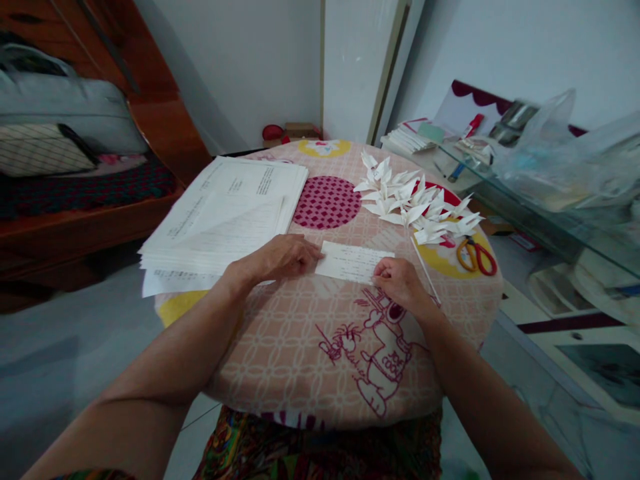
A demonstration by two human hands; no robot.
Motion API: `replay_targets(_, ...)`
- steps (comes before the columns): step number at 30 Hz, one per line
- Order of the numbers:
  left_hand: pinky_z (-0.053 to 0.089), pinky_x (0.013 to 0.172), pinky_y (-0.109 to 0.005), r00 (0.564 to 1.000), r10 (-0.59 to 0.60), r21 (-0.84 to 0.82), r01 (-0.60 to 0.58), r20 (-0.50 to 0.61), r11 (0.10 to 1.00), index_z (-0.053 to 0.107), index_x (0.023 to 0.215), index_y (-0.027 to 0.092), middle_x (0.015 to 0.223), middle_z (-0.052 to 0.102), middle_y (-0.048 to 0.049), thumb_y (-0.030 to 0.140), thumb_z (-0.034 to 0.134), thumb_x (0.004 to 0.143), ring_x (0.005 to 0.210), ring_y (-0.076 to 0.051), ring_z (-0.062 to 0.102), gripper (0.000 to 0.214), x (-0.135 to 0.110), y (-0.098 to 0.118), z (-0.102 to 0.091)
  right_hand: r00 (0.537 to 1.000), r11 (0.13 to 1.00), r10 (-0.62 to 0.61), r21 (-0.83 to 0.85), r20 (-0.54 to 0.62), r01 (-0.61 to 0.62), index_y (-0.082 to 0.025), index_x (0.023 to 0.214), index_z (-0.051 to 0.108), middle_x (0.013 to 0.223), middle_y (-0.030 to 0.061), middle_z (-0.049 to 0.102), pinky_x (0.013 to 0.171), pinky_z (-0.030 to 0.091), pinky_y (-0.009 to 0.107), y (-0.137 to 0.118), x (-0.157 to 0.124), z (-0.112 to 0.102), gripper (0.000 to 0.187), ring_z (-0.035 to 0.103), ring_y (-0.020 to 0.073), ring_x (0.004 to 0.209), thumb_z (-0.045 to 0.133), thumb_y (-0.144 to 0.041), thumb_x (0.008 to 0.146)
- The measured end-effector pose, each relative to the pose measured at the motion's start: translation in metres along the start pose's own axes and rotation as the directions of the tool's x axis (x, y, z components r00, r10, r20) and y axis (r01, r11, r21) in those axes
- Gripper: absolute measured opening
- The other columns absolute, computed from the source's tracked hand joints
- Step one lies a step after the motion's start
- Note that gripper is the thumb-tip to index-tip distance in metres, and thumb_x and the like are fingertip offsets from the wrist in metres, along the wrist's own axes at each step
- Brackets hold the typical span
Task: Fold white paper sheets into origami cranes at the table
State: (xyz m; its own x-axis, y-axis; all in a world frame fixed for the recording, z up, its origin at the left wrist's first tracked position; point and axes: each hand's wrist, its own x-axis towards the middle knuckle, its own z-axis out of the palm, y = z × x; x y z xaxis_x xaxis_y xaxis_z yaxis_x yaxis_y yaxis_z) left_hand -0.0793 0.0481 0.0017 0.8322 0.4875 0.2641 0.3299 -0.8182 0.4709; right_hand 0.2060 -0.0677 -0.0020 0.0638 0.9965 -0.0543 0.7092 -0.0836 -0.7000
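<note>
A small rectangular sheet of printed paper (345, 261) lies on the round table in front of me. My left hand (293, 257) is closed, its curled fingers on the sheet's left end. At the lower right corner, my right hand (400, 281) pinches the same sheet between thumb and fingers. Left of it is a thick stack of printed pages (227, 200), the top page partly lifted or curled. Beyond my right hand sits a cluster of pointed folded-paper pieces (413, 200). Scissors (475, 257) with red and yellow handles lie beside them.
A patterned cloth (280, 360) covers the table. One thin white strip (426, 270) lies near my right wrist. To the right stands a glass shelf (540, 220) holding plastic bags (560, 153) and papers. A wooden bench (165, 113) with a grey bag (95, 110) is at left.
</note>
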Motion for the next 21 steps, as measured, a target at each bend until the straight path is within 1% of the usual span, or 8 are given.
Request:
replay_targets(2,0.055,0.084,-0.03,0.994,-0.095,-0.047,0.092,-0.06,0.995,0.071,0.07,0.019,0.095,0.079,-0.0032,0.013,0.054,0.078,0.088,-0.018,0.072,0.02,0.004,0.004,0.002,0.997,1.0,-0.002,0.025,-0.073,0.004,-0.018,0.072,0.064,0.059,0.0003,0.063,0.057,0.042,0.025,0.002,0.001,-0.004,0.006,0.059,0.0157,0.057,0.06,-0.021,0.073)
replay_targets(5,0.057,0.086,-0.034,0.936,-0.223,-0.133,0.193,-0.273,0.972,0.073,0.111,0.016,0.107,0.076,-0.0094,0.02,0.052,0.084,0.094,-0.02,0.071,0.034,0.012,0.009,0.015,0.949,0.998,-0.034,-0.051,-0.313,0.019,-0.016,0.08,0.069,0.073,0.0063,0.07,0.067,0.048,0.03,0.005,0.007,-0.015,0.017,0.064,0.0199,0.068,0.059,-0.03,0.079)
replay_targets(7,0.058,0.08,-0.035,0.91,-0.291,-0.213,0.234,-0.296,0.948,0.065,0.129,0.016,0.115,0.074,-0.0119,0.028,0.062,0.083,0.09,-0.021,0.071,0.047,0.017,0.012,0.025,0.912,0.991,-0.075,-0.132,-0.404,0.023,-0.016,0.088,0.071,0.082,0.0091,0.073,0.075,0.05,0.035,0.008,0.013,-0.022,0.022,0.066,0.0226,0.077,0.062,-0.034,0.079)
replay_targets(9,0.059,0.081,-0.038,0.902,-0.332,-0.255,0.265,-0.275,0.93,0.058,0.137,0.017,0.122,0.071,-0.0136,0.03,0.071,0.077,0.09,-0.021,0.07,0.063,0.02,0.012,0.032,0.921,0.995,-0.051,-0.094,-0.386,0.015,-0.015,0.095,0.072,0.086,0.0094,0.073,0.077,0.051,0.037,0.012,0.02,-0.024,0.029,0.067,0.0231,0.078,0.067,-0.036,0.075)
replay_targets(12,0.057,0.084,-0.04,0.89,-0.357,-0.312,0.266,-0.283,0.912,0.053,0.142,0.019,0.126,0.069,-0.0144,0.026,0.08,0.069,0.095,-0.022,0.068,0.078,0.019,0.01,0.037,0.948,0.991,0.043,0.137,-0.315,0.001,-0.014,0.101,0.072,0.082,0.007,0.073,0.071,0.053,0.035,0.015,0.026,-0.022,0.04,0.067,0.0207,0.071,0.073,-0.031,0.064)
replay_targets(17,0.057,0.074,-0.031,0.893,-0.365,-0.615,0.136,-0.264,0.777,0.05,0.145,0.018,0.115,0.071,-0.0125,0.018,0.079,0.069,0.086,-0.018,0.07,0.081,0.019,0.006,0.037,0.975,0.862,0.116,0.508,-0.188,-0.005,-0.014,0.092,0.071,0.071,0.0035,0.071,0.061,0.053,0.03,0.007,0.02,-0.021,0.042,0.066,0.018,0.063,0.078,-0.034,0.056)
replay_targets(19,0.057,0.072,-0.029,0.883,-0.34,-0.663,0.045,-0.323,0.747,0.062,0.133,0.016,0.108,0.072,-0.0114,0.021,0.081,0.07,0.086,-0.018,0.07,0.065,0.021,0.008,0.033,0.971,0.822,0.149,0.569,-0.188,-0.016,-0.015,0.086,0.07,0.069,0.004,0.071,0.057,0.052,0.028,0.002,0.019,-0.024,0.036,0.065,0.0165,0.06,0.075,-0.044,0.064)
replay_targets(21,0.056,0.077,-0.03,0.846,-0.292,-0.617,-0.054,-0.446,0.785,0.076,0.105,0.016,0.103,0.073,-0.0106,0.024,0.083,0.072,0.09,-0.018,0.069,0.035,0.022,0.013,0.027,0.956,0.81,0.205,0.585,-0.21,-0.045,-0.015,0.08,0.068,0.067,0.0048,0.07,0.053,0.051,0.026,-0.003,0.021,-0.028,0.036,0.063,0.0146,0.055,0.068,-0.05,0.073)
